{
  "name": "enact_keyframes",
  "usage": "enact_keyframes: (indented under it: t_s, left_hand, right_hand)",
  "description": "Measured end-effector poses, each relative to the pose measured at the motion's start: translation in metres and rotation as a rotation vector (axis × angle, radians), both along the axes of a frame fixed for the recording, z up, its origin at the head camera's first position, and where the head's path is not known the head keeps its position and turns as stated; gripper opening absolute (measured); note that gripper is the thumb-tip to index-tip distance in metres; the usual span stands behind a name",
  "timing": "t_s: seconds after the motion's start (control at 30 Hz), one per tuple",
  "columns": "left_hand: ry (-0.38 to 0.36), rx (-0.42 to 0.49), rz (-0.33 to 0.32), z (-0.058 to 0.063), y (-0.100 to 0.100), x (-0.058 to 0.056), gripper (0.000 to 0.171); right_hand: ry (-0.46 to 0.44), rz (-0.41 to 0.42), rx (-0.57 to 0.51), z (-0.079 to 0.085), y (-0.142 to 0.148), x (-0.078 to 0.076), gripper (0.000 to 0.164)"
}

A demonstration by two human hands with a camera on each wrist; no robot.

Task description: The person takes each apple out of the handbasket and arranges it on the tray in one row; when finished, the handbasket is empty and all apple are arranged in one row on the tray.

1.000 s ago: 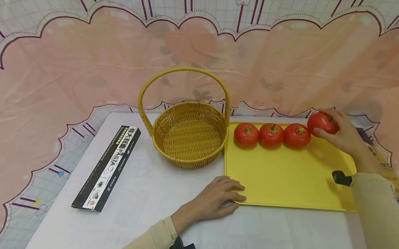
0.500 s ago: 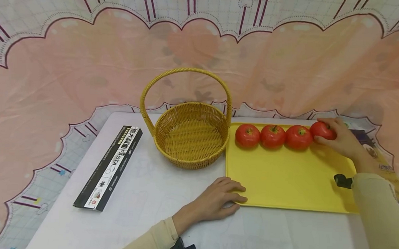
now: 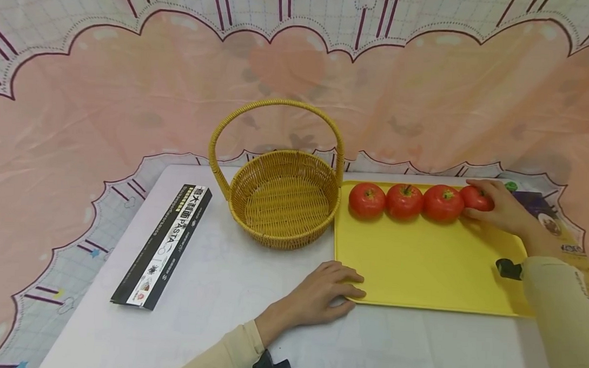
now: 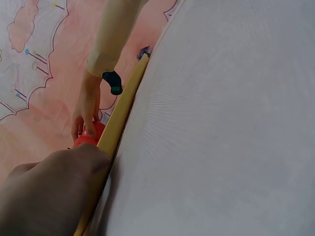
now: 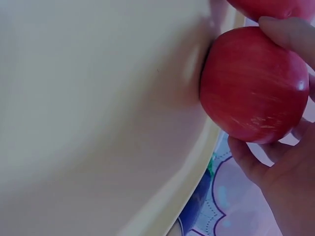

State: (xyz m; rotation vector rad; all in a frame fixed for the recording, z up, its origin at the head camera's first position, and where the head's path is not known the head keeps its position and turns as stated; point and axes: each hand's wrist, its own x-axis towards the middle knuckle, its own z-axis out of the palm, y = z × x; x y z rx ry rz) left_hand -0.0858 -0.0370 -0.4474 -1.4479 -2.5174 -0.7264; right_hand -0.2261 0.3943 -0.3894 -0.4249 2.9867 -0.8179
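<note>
At the far right end of a row of red tomatoes, my right hand [image 3: 499, 208] grips a tomato [image 3: 477, 199]. The right wrist view shows that tomato large, low on the tray, with thumb and fingers round its sides. Three more tomatoes, the left one [image 3: 367, 201], the middle one [image 3: 404, 202] and the right one [image 3: 443, 204], line the back edge of the yellow tray [image 3: 428, 264]. My left hand [image 3: 322, 294] rests at the tray's front left corner, fingers relaxed over the rim and holding nothing.
A yellow wicker basket [image 3: 283, 240] with a tall handle stands left of the tray, nothing inside. Further left, a black and white pasta box [image 3: 163, 244] lies slanted on the white table [image 3: 232, 290]. A dark and yellow printed package [image 3: 548, 220] lies behind the right arm.
My right hand has lowered its tomato onto the tray at the right end of the row. The left hand stays in place, and the whole view has shifted slightly.
</note>
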Motion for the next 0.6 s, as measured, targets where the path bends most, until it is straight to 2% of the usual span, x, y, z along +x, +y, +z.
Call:
enact_keyframes:
  t_s: [0.17, 0.3, 0.43, 0.6]
  left_hand:
    - [-0.072, 0.052, -0.013, 0.002, -0.002, -0.002, 0.022]
    - [-0.111, 0.111, 0.025, 0.005, -0.009, -0.004, 0.024]
    - [-0.103, 0.16, 0.103, 0.007, -0.023, -0.007, 0.027]
    - [-0.123, 0.2, 0.238, 0.009, -0.051, -0.01, 0.03]
  right_hand:
    - [-0.022, -0.015, -0.028, -0.002, 0.001, 0.006, 0.081]
    - [-0.004, -0.031, -0.069, -0.003, 0.002, 0.013, 0.084]
    - [0.074, -0.034, -0.116, -0.003, -0.001, 0.018, 0.079]
    - [0.164, -0.029, -0.129, 0.001, -0.011, 0.027, 0.069]
